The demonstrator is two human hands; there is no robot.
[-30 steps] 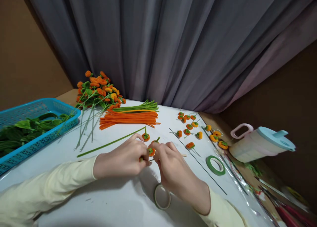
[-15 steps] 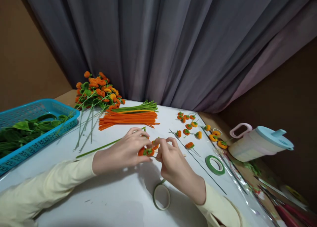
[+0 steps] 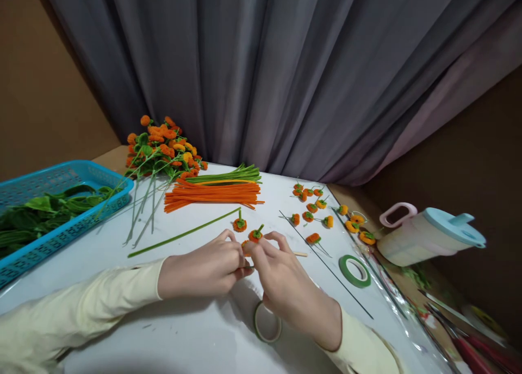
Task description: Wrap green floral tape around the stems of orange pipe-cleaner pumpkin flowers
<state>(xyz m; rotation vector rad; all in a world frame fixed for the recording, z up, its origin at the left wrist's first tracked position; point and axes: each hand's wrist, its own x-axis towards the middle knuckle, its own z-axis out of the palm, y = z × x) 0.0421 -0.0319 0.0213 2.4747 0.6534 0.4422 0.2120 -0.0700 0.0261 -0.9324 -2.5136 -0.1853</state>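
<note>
My left hand (image 3: 212, 266) is closed in a pinch, and a short bit of green stem (image 3: 251, 267) pokes out by its fingertips. Opposite it, my right hand (image 3: 285, 276) has its fingers closed around a small orange chenille flower (image 3: 245, 248), mostly hidden between the two hands. Just beyond the fingers, two more orange flower heads, one farther (image 3: 240, 225) and one nearer (image 3: 255, 235), lie with green stems pointing up. A long green chenille stem (image 3: 183, 235) rests behind my left hand. Below my right hand stands a roll of tape (image 3: 268, 322), partly covered by it.
At left is a blue basket (image 3: 122, 200) of green leaves. Behind lie a finished flower bunch (image 3: 163, 145) and orange chenille stems (image 3: 214, 194). Several flower heads (image 3: 308, 217), green tape (image 3: 354, 270), a cup (image 3: 428, 235) and red-handled pliers (image 3: 468, 352) are at right.
My left hand has drawn back from the flower heads toward me, leaving two of them uncovered on the table. Its fingers have closed beside my right hand's fingertips.
</note>
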